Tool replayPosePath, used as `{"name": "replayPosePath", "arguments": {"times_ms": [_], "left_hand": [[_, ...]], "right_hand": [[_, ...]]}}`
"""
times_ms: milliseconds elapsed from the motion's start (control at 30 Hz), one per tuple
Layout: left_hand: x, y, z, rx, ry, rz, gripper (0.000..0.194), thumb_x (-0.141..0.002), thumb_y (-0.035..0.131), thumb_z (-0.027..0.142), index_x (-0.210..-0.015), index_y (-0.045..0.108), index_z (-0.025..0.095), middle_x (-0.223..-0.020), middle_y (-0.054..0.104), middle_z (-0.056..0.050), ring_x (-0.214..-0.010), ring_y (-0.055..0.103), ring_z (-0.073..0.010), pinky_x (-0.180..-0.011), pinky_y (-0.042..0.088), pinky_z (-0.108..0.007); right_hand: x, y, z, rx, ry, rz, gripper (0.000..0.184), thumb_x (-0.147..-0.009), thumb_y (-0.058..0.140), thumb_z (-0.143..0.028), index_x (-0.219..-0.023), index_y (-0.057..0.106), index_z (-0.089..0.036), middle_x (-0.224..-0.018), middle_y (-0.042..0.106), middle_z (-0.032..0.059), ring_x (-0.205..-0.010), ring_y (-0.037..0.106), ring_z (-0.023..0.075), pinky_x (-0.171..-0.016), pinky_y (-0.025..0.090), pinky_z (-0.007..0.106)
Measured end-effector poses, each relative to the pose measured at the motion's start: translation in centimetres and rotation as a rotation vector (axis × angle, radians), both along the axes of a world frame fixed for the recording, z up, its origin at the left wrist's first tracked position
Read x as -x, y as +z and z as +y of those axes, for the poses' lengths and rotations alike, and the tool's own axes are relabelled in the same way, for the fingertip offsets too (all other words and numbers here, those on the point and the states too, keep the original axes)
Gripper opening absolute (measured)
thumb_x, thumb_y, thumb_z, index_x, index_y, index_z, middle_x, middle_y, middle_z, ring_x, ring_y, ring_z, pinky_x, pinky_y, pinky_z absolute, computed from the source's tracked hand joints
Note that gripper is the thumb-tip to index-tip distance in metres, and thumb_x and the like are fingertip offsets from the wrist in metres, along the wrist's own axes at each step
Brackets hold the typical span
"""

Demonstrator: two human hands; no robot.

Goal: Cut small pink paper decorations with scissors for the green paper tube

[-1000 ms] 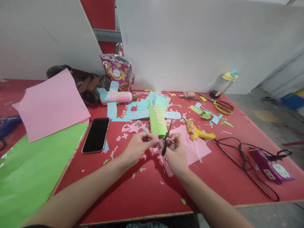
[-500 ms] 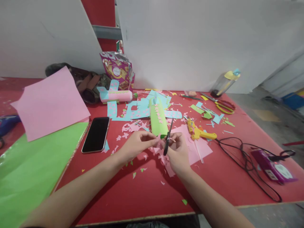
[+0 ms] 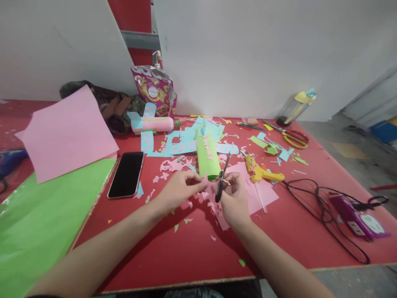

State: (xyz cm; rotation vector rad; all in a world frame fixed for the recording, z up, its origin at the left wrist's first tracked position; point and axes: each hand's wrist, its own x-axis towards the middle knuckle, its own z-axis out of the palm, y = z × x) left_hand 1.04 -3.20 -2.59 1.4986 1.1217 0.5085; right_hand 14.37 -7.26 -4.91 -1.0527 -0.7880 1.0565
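Observation:
My right hand (image 3: 234, 198) is closed around small black scissors (image 3: 222, 180), whose blades point up and away over the red table (image 3: 186, 248). My left hand (image 3: 180, 188) pinches a small pink paper piece (image 3: 207, 182) beside the blades. Just beyond both hands lies a green paper roll (image 3: 207, 154) with pink cut-outs stuck along it. Pink scraps lie scattered under and around my hands.
A black phone (image 3: 126, 174) lies to the left, next to large green (image 3: 37, 223) and pink (image 3: 66, 134) sheets. A yellow glue gun (image 3: 262, 171), black cable (image 3: 322, 211), purple power strip (image 3: 359, 217), red-yellow scissors (image 3: 293, 138), a bottle (image 3: 293, 108), blue cut-outs and a snack bag (image 3: 153, 91) lie further off.
Both hands stay in the same spot; the scissors and the pink piece have shifted only slightly. The view has drifted a little.

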Motion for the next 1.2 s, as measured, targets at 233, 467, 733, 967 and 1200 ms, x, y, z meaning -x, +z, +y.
{"name": "replayPosePath", "arguments": {"times_ms": [233,467,733,967,1200], "left_hand": [[-0.09,0.09,-0.08,-0.009,0.003,0.009,0.023,-0.070,0.055,0.036,-0.064,0.057,0.014,-0.060,0.058,0.000,-0.057,0.054,-0.0105,-0.058,0.043,-0.024],[-0.11,0.15,-0.15,-0.026,0.020,0.039,0.023,-0.069,0.056,0.036,-0.063,0.057,0.014,-0.060,0.058,0.000,-0.058,0.054,-0.0113,-0.059,0.042,-0.024],[-0.25,0.01,-0.19,-0.063,0.021,0.057,0.025,-0.069,0.056,0.039,-0.063,0.057,0.014,-0.064,0.060,-0.001,-0.062,0.054,-0.0113,-0.062,0.043,-0.024],[-0.20,0.03,-0.18,-0.095,0.020,0.061,0.023,-0.069,0.056,0.037,-0.063,0.059,0.015,-0.065,0.061,-0.002,-0.064,0.055,-0.0125,-0.064,0.043,-0.025],[-0.29,0.11,-0.29,-0.076,-0.007,0.048,0.023,-0.071,0.054,0.036,-0.065,0.058,0.014,-0.065,0.060,-0.001,-0.064,0.055,-0.0123,-0.064,0.043,-0.024]], "right_hand": [[0.08,-0.05,0.02,0.007,0.003,0.006,0.032,-0.057,0.063,-0.011,-0.068,0.035,-0.022,-0.062,0.038,-0.0076,-0.051,0.041,0.0057,-0.046,0.035,0.018],[0.04,0.09,-0.02,0.024,0.001,0.006,0.032,-0.057,0.063,-0.014,-0.068,0.034,-0.022,-0.062,0.041,-0.0072,-0.050,0.041,0.0063,-0.044,0.035,0.019],[0.15,0.13,-0.09,0.017,0.027,0.001,0.032,-0.057,0.064,-0.016,-0.068,0.034,-0.023,-0.060,0.039,-0.0080,-0.049,0.041,0.0064,-0.044,0.035,0.019],[0.07,0.08,-0.21,0.039,0.067,0.054,0.035,-0.058,0.065,-0.012,-0.070,0.034,-0.023,-0.065,0.043,-0.0077,-0.053,0.044,0.0053,-0.048,0.038,0.018],[0.10,-0.11,-0.13,0.032,0.055,0.062,0.035,-0.056,0.064,-0.008,-0.070,0.035,-0.022,-0.063,0.041,-0.0083,-0.054,0.045,0.0053,-0.050,0.039,0.018]]}}
